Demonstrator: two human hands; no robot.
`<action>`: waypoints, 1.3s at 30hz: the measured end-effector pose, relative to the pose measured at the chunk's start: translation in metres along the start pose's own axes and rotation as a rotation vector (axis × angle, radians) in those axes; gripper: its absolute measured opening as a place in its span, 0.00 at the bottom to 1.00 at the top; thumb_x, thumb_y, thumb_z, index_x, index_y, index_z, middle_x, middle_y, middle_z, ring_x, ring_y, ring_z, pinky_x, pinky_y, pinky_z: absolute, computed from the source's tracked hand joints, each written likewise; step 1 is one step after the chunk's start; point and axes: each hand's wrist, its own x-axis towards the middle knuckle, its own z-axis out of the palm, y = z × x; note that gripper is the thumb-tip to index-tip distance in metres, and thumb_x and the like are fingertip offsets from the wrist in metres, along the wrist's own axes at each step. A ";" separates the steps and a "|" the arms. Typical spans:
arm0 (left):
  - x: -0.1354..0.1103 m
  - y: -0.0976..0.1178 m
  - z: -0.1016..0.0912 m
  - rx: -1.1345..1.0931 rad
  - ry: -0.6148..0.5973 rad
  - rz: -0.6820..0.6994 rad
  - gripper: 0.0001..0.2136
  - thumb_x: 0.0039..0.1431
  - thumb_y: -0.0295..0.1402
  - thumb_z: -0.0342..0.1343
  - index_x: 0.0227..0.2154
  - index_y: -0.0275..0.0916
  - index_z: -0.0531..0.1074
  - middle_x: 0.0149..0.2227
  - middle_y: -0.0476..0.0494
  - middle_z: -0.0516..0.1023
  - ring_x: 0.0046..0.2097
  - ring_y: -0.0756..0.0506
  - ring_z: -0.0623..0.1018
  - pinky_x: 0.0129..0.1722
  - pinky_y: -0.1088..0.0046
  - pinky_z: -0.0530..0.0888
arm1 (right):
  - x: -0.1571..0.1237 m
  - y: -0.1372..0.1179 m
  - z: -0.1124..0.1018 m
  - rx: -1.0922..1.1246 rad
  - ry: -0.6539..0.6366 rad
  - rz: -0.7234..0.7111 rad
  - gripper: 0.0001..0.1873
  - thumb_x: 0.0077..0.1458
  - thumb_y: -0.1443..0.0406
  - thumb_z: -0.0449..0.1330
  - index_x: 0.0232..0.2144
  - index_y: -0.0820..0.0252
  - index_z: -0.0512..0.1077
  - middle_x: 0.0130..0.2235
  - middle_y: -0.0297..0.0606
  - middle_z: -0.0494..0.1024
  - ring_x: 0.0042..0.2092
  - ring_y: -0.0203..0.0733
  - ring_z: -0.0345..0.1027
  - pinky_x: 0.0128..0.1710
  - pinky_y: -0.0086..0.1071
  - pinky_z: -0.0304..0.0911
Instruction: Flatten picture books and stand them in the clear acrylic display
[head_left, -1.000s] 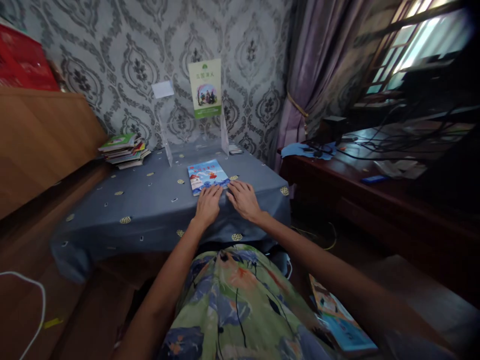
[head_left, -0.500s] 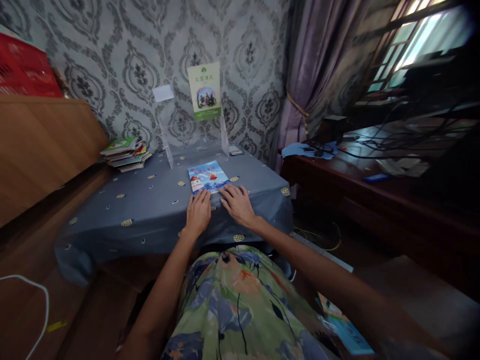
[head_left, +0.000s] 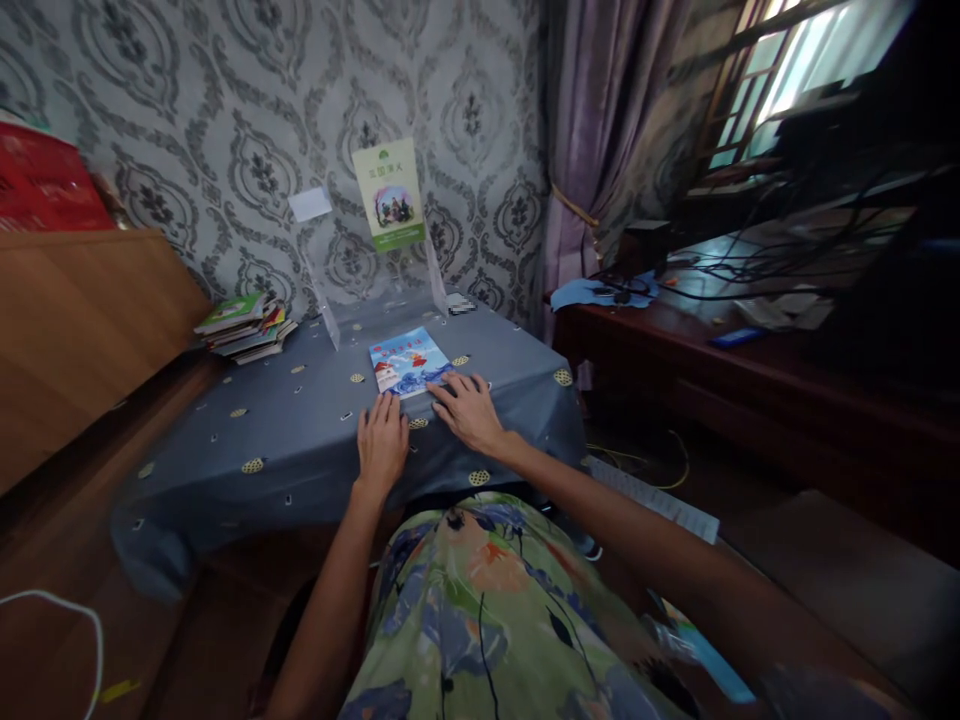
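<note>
A thin blue picture book (head_left: 409, 360) lies flat on the blue-grey cloth of a low table (head_left: 300, 430). My left hand (head_left: 381, 445) rests palm down on the cloth just in front of the book, fingers spread and holding nothing. My right hand (head_left: 469, 410) lies flat beside it, fingertips touching the book's near right corner. Behind the book a clear plastic stand (head_left: 375, 300) holds a green-and-white book (head_left: 388, 195) upright against the wall.
A stack of thin books (head_left: 244, 327) sits at the table's back left corner. A wooden board (head_left: 82, 320) is at left. A dark wooden desk (head_left: 750, 360) with cables stands right. Another book (head_left: 697, 655) lies on the floor by my right arm.
Both hands slid back toward me off the blue book; the left now rests on the cloth and the right only touches the book's corner. The view shifted slightly.
</note>
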 end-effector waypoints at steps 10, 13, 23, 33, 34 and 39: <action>-0.002 -0.001 0.001 0.046 0.003 0.032 0.20 0.69 0.29 0.45 0.61 0.34 0.68 0.65 0.35 0.69 0.65 0.37 0.70 0.64 0.53 0.66 | -0.003 -0.008 -0.012 -0.025 -0.068 0.076 0.24 0.70 0.57 0.48 0.65 0.50 0.65 0.67 0.43 0.66 0.67 0.63 0.53 0.64 0.63 0.45; 0.001 0.000 -0.001 0.050 -0.027 0.025 0.21 0.69 0.31 0.46 0.62 0.31 0.67 0.65 0.33 0.69 0.65 0.36 0.70 0.64 0.54 0.66 | 0.001 -0.011 -0.023 -0.026 -0.116 0.060 0.25 0.70 0.56 0.47 0.64 0.53 0.66 0.66 0.44 0.66 0.66 0.61 0.56 0.63 0.59 0.49; 0.022 -0.005 -0.005 0.083 -0.156 0.005 0.24 0.71 0.39 0.47 0.64 0.29 0.64 0.67 0.31 0.66 0.67 0.35 0.68 0.65 0.55 0.66 | 0.024 -0.017 -0.035 -0.032 -0.223 0.117 0.25 0.70 0.53 0.48 0.63 0.53 0.67 0.65 0.45 0.67 0.64 0.59 0.58 0.61 0.51 0.53; 0.044 -0.019 0.002 0.062 -0.232 0.020 0.28 0.72 0.47 0.42 0.65 0.31 0.63 0.68 0.30 0.64 0.68 0.35 0.66 0.65 0.53 0.64 | 0.047 -0.015 -0.032 -0.007 -0.304 0.153 0.27 0.70 0.53 0.47 0.64 0.54 0.65 0.66 0.45 0.67 0.64 0.59 0.57 0.62 0.53 0.53; 0.046 -0.021 0.004 0.060 -0.238 0.021 0.28 0.72 0.47 0.42 0.64 0.32 0.63 0.68 0.29 0.63 0.68 0.35 0.66 0.65 0.52 0.64 | 0.048 -0.015 -0.031 -0.008 -0.304 0.154 0.27 0.70 0.53 0.47 0.64 0.54 0.65 0.65 0.45 0.67 0.64 0.59 0.58 0.61 0.53 0.53; 0.055 -0.031 0.010 0.039 -0.244 0.051 0.28 0.72 0.48 0.42 0.64 0.31 0.63 0.67 0.25 0.64 0.68 0.34 0.65 0.63 0.52 0.65 | 0.055 -0.014 -0.025 -0.007 -0.296 0.150 0.26 0.70 0.53 0.47 0.64 0.53 0.65 0.65 0.46 0.67 0.63 0.57 0.59 0.61 0.54 0.54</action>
